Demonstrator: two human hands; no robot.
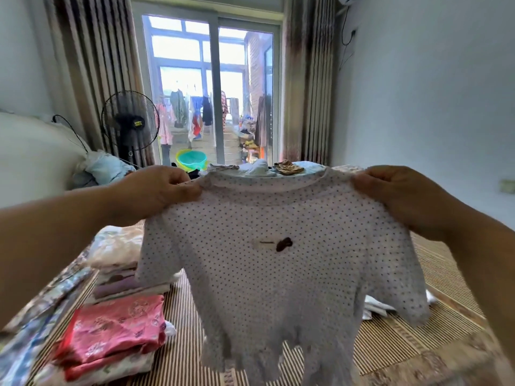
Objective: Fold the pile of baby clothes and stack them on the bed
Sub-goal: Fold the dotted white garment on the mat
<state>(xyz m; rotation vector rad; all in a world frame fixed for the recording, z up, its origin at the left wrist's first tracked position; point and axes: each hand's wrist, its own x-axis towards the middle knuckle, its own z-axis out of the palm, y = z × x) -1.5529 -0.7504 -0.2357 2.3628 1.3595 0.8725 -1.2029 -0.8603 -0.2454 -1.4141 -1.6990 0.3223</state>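
A white baby top (278, 260) with small dark dots hangs spread out and upright in mid-air above the bed, facing the camera. Its neckline is uppermost, its 2 sleeves droop at either side, and its frilled hem is blurred. A small dark bow (284, 243) sits at mid-chest.

The left hand (164, 190) pinches 1 shoulder of the top, its fingers curled and pressed together over the cloth. The right hand (390, 196) pinches the other shoulder in the same way, fingers closed together on the fabric. Both forearms reach in from the lower corners.

Below the top lies the bed's striped woven mat (390, 344). On the mat to the left stand 2 stacks of folded clothes. The nearer stack is topped by a pink patterned garment (117, 327); the farther stack (122, 263) shows cream and lilac layers. A floral quilt (41, 316) runs along the bed's left edge, just beside the stacks. A white cloth (376, 305) lies on the mat, partly hidden behind the sleeve on the right.

At the far end of the bed, just above the neckline, is a loose pile of unfolded clothes (264, 168) in pale blue and brown.

Beyond the bed are a black standing fan (129, 121), a green basin (192, 160), a sliding glass door (211, 87) with hung laundry behind it, and striped curtains (92, 65) at both sides.
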